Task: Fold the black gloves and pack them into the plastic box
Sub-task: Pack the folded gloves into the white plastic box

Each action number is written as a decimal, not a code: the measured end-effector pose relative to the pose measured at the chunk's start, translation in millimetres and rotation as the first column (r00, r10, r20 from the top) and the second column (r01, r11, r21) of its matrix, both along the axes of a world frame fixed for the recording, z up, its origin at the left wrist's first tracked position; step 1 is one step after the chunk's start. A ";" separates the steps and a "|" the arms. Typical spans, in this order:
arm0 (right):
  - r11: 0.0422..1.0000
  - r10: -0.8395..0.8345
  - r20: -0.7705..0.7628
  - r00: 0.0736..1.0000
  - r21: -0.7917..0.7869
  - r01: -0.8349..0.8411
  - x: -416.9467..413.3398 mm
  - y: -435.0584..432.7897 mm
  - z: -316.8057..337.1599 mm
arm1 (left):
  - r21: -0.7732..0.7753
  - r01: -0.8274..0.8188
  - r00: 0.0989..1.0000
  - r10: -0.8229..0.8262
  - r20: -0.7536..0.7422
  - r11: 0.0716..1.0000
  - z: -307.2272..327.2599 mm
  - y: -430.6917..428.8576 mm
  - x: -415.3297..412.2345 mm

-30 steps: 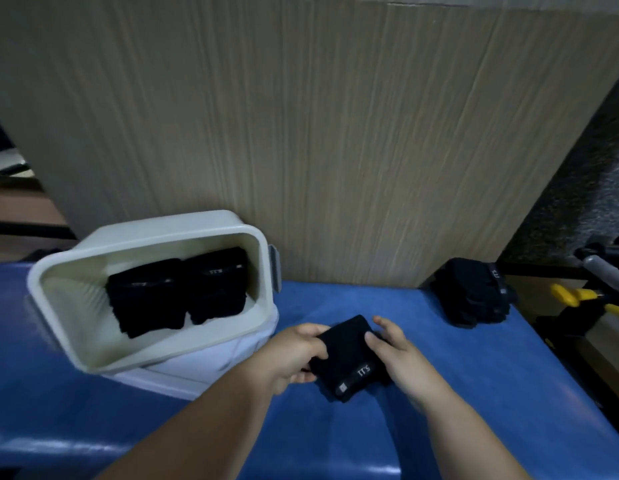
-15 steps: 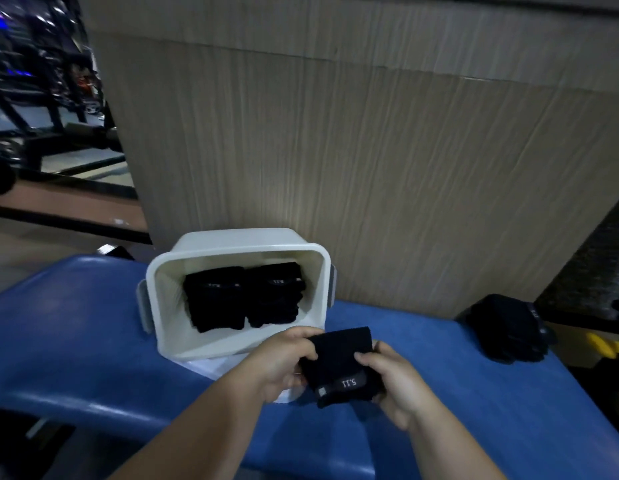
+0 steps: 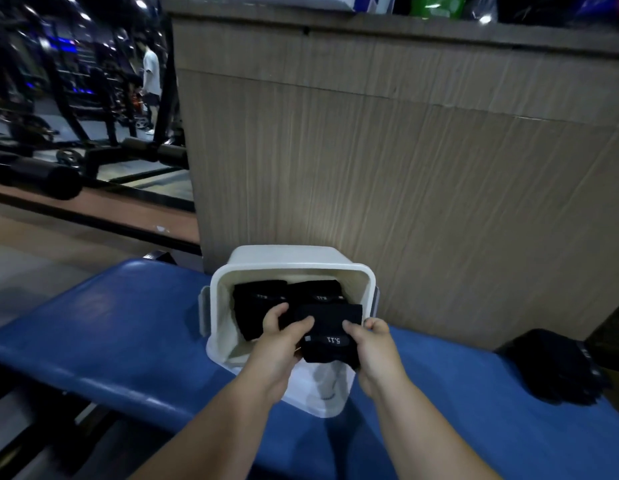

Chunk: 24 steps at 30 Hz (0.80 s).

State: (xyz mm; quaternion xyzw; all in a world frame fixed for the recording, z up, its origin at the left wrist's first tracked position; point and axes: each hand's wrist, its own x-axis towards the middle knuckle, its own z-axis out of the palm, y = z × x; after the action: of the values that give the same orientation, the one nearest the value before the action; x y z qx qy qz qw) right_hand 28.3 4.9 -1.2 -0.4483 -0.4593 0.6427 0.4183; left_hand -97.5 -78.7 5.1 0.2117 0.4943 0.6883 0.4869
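A white plastic box (image 3: 294,263) lies tipped toward me on the blue padded bench (image 3: 103,327). Two folded black gloves (image 3: 256,299) sit side by side inside it. Over the box's front rim I hold a third folded black glove (image 3: 330,332) with a small grey "5.11" label. My left hand (image 3: 283,336) grips its left edge and my right hand (image 3: 370,344) grips its right edge. A loose pile of black gloves (image 3: 557,365) lies on the bench at the far right.
A tall wood-grain panel (image 3: 405,161) rises straight behind the box. Gym racks and a padded bar (image 3: 34,171) fill the far left, where a person stands in the distance. The bench's front edge runs near my forearms.
Both hands carried the folded glove up and left from the bench to the mouth of the box. The camera view swung left and upward.
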 end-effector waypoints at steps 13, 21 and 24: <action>0.991 0.115 -0.007 0.993 0.076 -0.114 -33.6 18.1 28.3 | 0.046 -0.090 0.991 0.094 -0.093 0.995 16.3 21.2 -20.2; 0.956 0.116 0.230 0.966 0.238 -0.172 -39.6 32.8 27.1 | -0.081 -0.186 0.868 0.125 -0.481 0.979 18.8 47.8 -25.8; 0.926 0.022 0.376 0.926 0.342 -0.161 -44.9 37.3 31.5 | -0.124 -0.186 0.769 0.066 -0.635 0.975 22.7 52.8 -27.3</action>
State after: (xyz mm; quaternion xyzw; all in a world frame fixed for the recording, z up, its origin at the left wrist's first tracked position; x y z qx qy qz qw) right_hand -16.5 42.3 30.2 -0.4517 -0.6615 0.4702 0.3707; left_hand -124.7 -25.9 27.9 0.3501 0.7013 0.5620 0.2642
